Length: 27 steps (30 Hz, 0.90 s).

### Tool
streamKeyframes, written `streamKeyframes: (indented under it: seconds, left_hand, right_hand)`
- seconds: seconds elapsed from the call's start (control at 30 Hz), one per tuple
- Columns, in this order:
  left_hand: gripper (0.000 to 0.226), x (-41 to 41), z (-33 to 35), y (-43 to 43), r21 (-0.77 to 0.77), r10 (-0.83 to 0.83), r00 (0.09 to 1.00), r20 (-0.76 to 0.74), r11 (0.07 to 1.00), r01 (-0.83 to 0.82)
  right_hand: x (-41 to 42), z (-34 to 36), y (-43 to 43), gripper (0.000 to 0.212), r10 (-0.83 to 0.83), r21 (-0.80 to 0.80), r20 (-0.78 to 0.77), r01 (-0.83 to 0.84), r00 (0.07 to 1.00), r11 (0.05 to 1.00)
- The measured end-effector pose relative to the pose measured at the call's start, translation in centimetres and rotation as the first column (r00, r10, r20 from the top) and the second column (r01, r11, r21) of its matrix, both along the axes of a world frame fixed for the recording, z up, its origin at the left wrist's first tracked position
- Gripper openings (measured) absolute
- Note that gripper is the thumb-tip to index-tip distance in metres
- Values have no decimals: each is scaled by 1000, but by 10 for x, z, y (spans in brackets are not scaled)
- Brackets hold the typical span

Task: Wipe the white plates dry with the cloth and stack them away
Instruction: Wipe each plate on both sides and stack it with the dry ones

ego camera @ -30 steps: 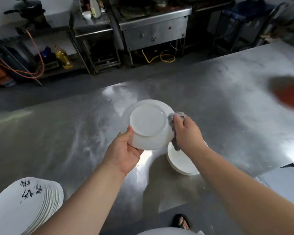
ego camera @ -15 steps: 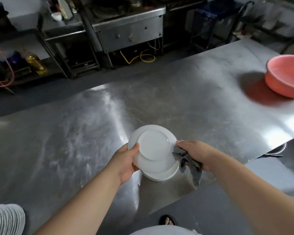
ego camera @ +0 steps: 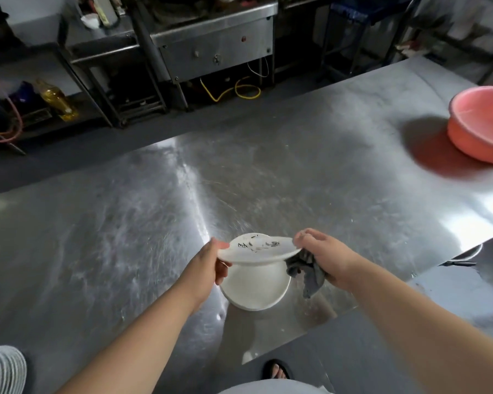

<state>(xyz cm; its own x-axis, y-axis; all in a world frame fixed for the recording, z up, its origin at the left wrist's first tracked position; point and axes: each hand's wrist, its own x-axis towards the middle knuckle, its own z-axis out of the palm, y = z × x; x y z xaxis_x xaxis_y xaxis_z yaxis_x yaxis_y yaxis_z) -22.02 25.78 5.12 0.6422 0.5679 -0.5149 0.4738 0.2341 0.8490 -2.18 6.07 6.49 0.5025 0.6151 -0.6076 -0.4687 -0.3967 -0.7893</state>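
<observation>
Your left hand (ego camera: 211,265) grips one rim of the white plate (ego camera: 256,248); your right hand (ego camera: 325,257) pinches the other, grey cloth (ego camera: 308,273) bunched beneath.
It hangs just above a second plate (ego camera: 256,291) on the steel table (ego camera: 125,223).

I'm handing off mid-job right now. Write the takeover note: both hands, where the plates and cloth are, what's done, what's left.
Left hand: grips the left rim of the marked plate, which is face up just above the table.
Right hand: pinches the plate's right rim and also holds the grey cloth, which hangs below the hand.
Directly beneath: a white plate lies on the steel table. The plate stack shows at the lower left corner.
Done: at least one plate set down.
Left: probably lower the marked plate onto it. Its dryness cannot be judged.
</observation>
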Motion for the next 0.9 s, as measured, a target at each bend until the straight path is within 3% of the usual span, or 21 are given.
streamKeyframes:
  seconds: [0.07, 0.13, 0.23, 0.3, 0.5, 0.63, 0.9]
  left_hand:
    - [20, 4, -9, 2, 190, -35, 986, -161, 979, 66]
    - [39, 9, -15, 1, 297, -72, 954, -290, 941, 161]
    - [30, 19, -24, -3, 427, -41, 909, -415, 873, 235]
    - [21, 24, -28, -5, 491, -6, 877, -480, 827, 274]
    - [21, 28, -41, -7, 573, 1, 843, -538, 734, 365]
    - [24, 27, -42, -11, 615, 15, 819, -574, 669, 418]
    - [29, 18, -46, -5, 615, 37, 814, -580, 675, 408]
  right_hand:
    - [-2, -9, 1, 43, 95, -81, 63, -90, 993, 993]
    - [-6, -17, 4, 52, 202, -224, 163, -163, 966, 961]
    - [-10, -23, 8, 38, 412, -460, 329, -237, 850, 856]
    - [-12, -29, 10, 34, 461, -512, 364, -240, 809, 825]
    - [-22, -43, 7, 31, 558, -653, 439, -177, 704, 737]
    - [-29, -53, 6, 27, 558, -654, 470, -154, 684, 740]
    - [-40, -55, 14, 33, 625, -696, 521, -136, 581, 706]
